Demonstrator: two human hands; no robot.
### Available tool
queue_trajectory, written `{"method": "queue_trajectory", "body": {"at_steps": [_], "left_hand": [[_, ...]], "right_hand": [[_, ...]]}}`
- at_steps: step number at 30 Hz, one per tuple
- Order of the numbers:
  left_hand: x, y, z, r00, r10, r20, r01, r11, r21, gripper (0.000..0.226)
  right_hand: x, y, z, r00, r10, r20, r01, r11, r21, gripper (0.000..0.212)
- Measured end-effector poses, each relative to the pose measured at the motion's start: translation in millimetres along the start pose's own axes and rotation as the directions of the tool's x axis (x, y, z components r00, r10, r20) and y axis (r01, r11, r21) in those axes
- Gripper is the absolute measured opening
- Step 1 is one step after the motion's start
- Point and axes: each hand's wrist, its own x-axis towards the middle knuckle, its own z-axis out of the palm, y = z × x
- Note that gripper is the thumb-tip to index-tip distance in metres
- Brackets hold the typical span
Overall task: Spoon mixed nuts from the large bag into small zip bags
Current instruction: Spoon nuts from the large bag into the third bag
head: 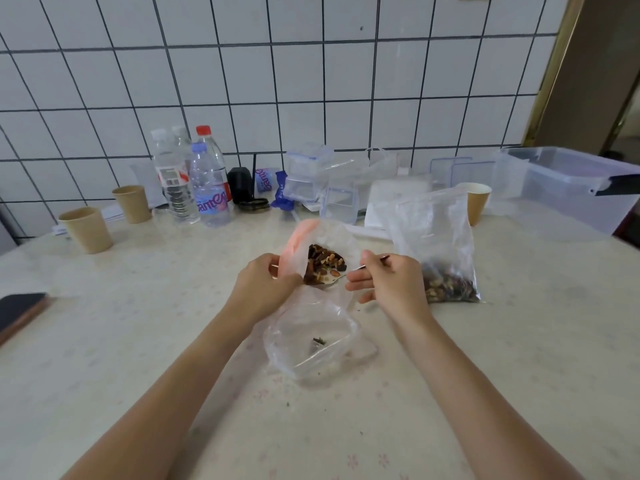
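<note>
My left hand (265,284) pinches the pink-edged mouth of a small clear zip bag (311,344) and holds it open over the table. My right hand (388,277) grips a metal spoon (349,271) heaped with mixed nuts (323,263), its bowl at the bag's mouth. The bag's lower part rests on the table with a few crumbs inside. The large clear bag (438,244) stands just right of my right hand, with mixed nuts at its bottom.
Water bottles (204,181), two paper cups (88,230) and clear plastic boxes (311,171) line the back by the tiled wall. Another paper cup (479,202) and a big clear bin (571,188) stand at the right. A dark phone (19,311) lies at the left edge.
</note>
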Motion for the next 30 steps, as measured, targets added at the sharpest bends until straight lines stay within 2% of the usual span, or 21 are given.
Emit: {"method": "queue_trajectory", "body": {"at_steps": [5, 9, 13, 17, 24, 27, 30], "left_hand": [[3.6, -2.1, -5.7, 1.000, 0.011, 0.012, -0.009, 0.987, -0.158, 0.041], [3.5, -6.8, -7.7, 0.999, 0.039, 0.028, -0.032, 0.978, -0.208, 0.038], [3.6, -7.4, -5.9, 0.996, 0.078, 0.044, -0.066, 0.974, -0.218, 0.043], [3.1, -7.0, -4.6, 0.994, 0.102, 0.035, -0.093, 0.976, -0.197, 0.044], [6.5, -11.8, -7.3, 0.990, 0.084, -0.111, -0.115, 0.945, -0.308, 0.037], [9.5, -13.7, -8.5, 0.991, 0.064, -0.119, -0.097, 0.951, -0.295, 0.040], [10.4, -14.9, -14.2, 0.992, 0.056, -0.110, -0.077, 0.977, -0.199, 0.061]], "right_hand": [[-0.8, 1.2, 10.7, 0.998, 0.023, -0.056, -0.022, 1.000, 0.009, 0.033], [0.1, 4.1, 15.7, 0.991, -0.039, -0.131, 0.034, 0.999, -0.040, 0.028], [-0.3, 11.1, 20.1, 0.999, 0.035, -0.031, -0.035, 0.999, -0.010, 0.016], [2.3, 14.2, 20.0, 0.996, 0.086, 0.020, -0.087, 0.995, 0.049, 0.014], [4.0, 9.3, 16.9, 0.982, 0.188, 0.033, -0.191, 0.968, 0.160, 0.017], [3.9, 6.0, 14.4, 0.977, 0.214, 0.007, -0.211, 0.957, 0.200, 0.019], [4.5, 2.9, 11.4, 0.977, 0.212, -0.024, -0.204, 0.959, 0.198, 0.021]]}}
